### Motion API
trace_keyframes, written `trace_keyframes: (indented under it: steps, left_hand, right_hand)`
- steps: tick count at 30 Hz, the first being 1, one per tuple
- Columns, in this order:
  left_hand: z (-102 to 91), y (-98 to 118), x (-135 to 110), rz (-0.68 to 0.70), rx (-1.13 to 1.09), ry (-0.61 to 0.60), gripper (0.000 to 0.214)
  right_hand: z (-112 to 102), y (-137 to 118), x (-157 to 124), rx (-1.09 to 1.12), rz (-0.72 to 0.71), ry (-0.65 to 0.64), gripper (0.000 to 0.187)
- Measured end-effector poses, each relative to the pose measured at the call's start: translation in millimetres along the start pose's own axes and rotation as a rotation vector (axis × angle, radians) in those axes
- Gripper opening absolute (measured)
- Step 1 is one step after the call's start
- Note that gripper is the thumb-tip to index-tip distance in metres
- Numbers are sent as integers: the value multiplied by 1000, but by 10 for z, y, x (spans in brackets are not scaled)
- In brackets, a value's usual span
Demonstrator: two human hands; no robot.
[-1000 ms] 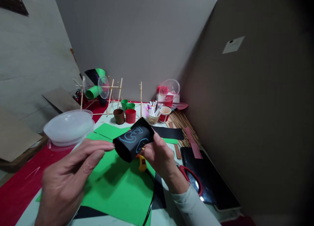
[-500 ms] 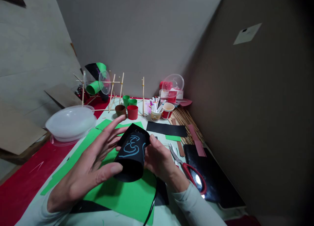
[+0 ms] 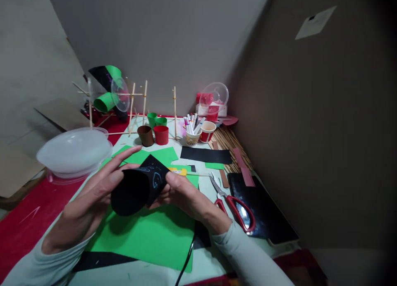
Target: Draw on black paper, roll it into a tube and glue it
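Observation:
A rolled black paper tube [image 3: 132,195] with blue drawn lines is between my hands, its wide mouth turned toward me. A pointed corner of the paper sticks up at its far side. My right hand [image 3: 192,199] pinches the tube's right edge, thumb on top and fingers beneath. On the other side, my left hand [image 3: 83,203] holds the mouth's rim, thumb against it and the other fingers stretched behind. Below lies a bright green sheet [image 3: 151,240]. Just beyond my right thumb is a yellow tool [image 3: 178,171], partly hidden, its kind unclear.
Red-handled scissors [image 3: 235,211] lie on a dark flat panel [image 3: 263,215] at right. Further back stand a brown paper cup [image 3: 145,136], a red one [image 3: 161,135], a marker cup [image 3: 192,136] and a wooden stick frame [image 3: 132,108]. Plastic lids [image 3: 74,151] sit left; a black cord [image 3: 187,253] runs in front.
The tube has moved left and turned, so its mouth now faces me more to the left and less of the drawing shows. Both hands moved with it, and my left thumb now presses the rim.

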State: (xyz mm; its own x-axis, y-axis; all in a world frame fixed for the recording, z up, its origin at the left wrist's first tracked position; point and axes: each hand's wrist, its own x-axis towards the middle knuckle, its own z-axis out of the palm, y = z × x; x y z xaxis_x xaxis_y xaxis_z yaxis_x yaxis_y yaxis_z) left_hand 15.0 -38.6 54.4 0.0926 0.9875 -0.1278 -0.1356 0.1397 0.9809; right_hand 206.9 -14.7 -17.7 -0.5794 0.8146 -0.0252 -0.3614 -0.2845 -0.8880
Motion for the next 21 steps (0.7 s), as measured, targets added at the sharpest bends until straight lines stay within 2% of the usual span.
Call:
trace_keyframes:
  steps: [3, 6, 10, 13, 17, 21]
  left_hand:
    - [-71, -19, 55, -115, -29, 2, 74]
    - [-107, -28, 106, -134, -35, 15, 68]
    - [-93, -27, 132, -120, -34, 53, 63]
    - [-84, -24, 123, -107, -28, 26, 65]
    - [-94, -31, 90, -96, -59, -22, 71]
    - [-86, -54, 56, 1, -47, -30, 73]
  right_hand:
    - [32, 1, 5, -67, 4, -4, 61]
    - [31, -89, 4, -170, -43, 73, 58]
    - [-53, -364, -167, -403, -169, 314, 47]
    - [-156, -513, -491, -692, -237, 530, 34]
    - [-273, -403, -1022, -1181, -115, 757, 16]
    - [-294, -113, -1316, -1553, 72, 835, 12]
